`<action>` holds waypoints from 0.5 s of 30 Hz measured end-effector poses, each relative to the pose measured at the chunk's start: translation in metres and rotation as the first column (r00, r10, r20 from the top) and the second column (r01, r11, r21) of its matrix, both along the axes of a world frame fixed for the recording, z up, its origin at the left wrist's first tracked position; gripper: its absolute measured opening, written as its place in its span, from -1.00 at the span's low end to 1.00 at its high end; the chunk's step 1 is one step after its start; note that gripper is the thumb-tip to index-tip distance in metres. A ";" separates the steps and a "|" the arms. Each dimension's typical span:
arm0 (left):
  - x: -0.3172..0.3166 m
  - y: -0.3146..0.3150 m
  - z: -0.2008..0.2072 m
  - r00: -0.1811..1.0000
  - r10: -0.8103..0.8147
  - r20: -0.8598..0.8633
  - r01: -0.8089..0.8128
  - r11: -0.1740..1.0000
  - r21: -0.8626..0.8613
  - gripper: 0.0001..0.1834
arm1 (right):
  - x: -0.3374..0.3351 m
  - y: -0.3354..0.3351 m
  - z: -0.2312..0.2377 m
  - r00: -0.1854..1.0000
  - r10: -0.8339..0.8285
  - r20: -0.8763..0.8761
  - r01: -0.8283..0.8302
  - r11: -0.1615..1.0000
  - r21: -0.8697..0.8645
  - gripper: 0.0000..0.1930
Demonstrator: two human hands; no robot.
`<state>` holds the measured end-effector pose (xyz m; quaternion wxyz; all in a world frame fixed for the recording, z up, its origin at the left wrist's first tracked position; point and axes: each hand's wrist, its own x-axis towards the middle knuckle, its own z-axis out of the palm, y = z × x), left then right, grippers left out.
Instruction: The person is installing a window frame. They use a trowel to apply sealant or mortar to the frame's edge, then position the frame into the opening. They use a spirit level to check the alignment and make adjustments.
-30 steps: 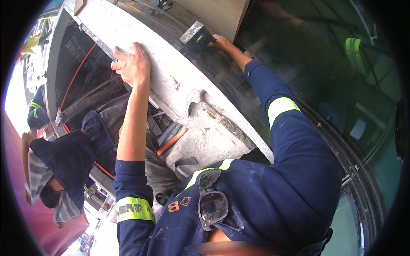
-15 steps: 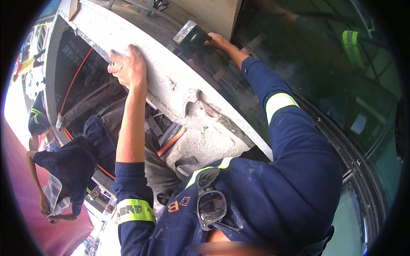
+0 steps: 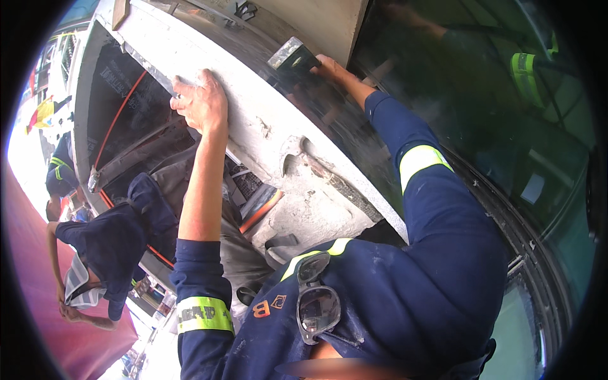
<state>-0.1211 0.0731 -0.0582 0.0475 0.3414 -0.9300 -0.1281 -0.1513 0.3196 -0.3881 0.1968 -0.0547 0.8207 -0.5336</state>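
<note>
My left hand (image 3: 201,102) rests on the dusty white ledge (image 3: 253,111), its fingers curled over the inner edge. Across the ledge, my right hand (image 3: 330,67) grips one end of a dark, box-shaped tool (image 3: 294,58) with a pale, dusty face; its exact kind is unclear. The tool is against or just above the dark, glossy surface (image 3: 316,107) beside the ledge; whether it touches is unclear. Nearer to me, a dust-coated hammer (image 3: 345,192) lies along the ledge, its curved head toward my left hand and its textured handle toward my body.
A tall dark glass pane (image 3: 456,101) stands at the right, with reflections in it. Below the ledge, an orange cable (image 3: 120,114) crosses a dark recess. At the left, a person in a dark shirt (image 3: 104,244) bends over a pale mesh-like item. Sunglasses (image 3: 318,310) hang at my chest.
The whole view has shifted slightly, moving the scene a little right and down. Both hands keep nearly the same places on the ledge and tool; the tool appears turned a little.
</note>
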 end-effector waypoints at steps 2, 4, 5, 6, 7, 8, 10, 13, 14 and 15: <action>0.000 0.000 -0.001 1.000 0.010 0.000 -0.010 1.000 -0.014 -0.04 | 0.007 0.005 0.012 0.996 -0.063 -0.067 0.057 0.994 -0.090 -0.58; 0.001 0.001 0.000 1.000 -0.021 -0.007 0.020 1.000 -0.017 -0.06 | 0.016 0.017 0.037 0.980 -0.133 -0.148 0.113 0.985 -0.132 -0.57; 0.002 0.002 0.001 1.000 -0.031 -0.003 0.030 1.000 -0.006 -0.07 | 0.017 0.022 0.055 0.980 -0.173 -0.102 0.166 0.983 -0.077 -0.56; 0.003 0.002 0.002 0.999 -0.038 -0.011 0.038 0.999 -0.001 -0.08 | 0.019 0.032 0.075 0.977 -0.195 -0.083 0.187 0.979 -0.086 -0.59; 0.003 0.003 0.003 0.999 -0.038 0.004 0.038 0.999 -0.022 -0.07 | 0.023 0.046 0.096 0.975 -0.220 -0.001 0.220 0.974 -0.048 -0.61; 0.004 0.003 0.004 0.999 -0.042 0.018 0.043 0.999 -0.030 -0.06 | 0.026 0.053 0.119 0.973 -0.228 0.024 0.230 0.970 -0.084 -0.64; 0.005 0.003 0.005 0.998 -0.057 0.007 0.058 0.998 -0.038 -0.05 | 0.023 0.065 0.165 0.986 -0.160 -0.051 0.163 0.985 0.062 -0.70; 0.003 0.001 0.002 1.000 -0.025 0.009 0.025 1.000 -0.009 0.01 | 0.018 0.058 0.231 0.908 -0.233 -0.348 0.234 0.971 -0.040 -0.68; 0.002 0.000 0.000 1.000 -0.021 -0.001 0.021 1.000 -0.013 0.04 | 0.030 0.064 0.255 0.892 -0.277 -0.358 0.239 0.960 -0.147 -0.67; 0.002 -0.001 -0.001 1.000 -0.020 -0.008 0.019 1.000 -0.009 0.05 | 0.035 0.063 0.278 0.875 -0.332 -0.354 0.242 0.931 -0.273 -0.66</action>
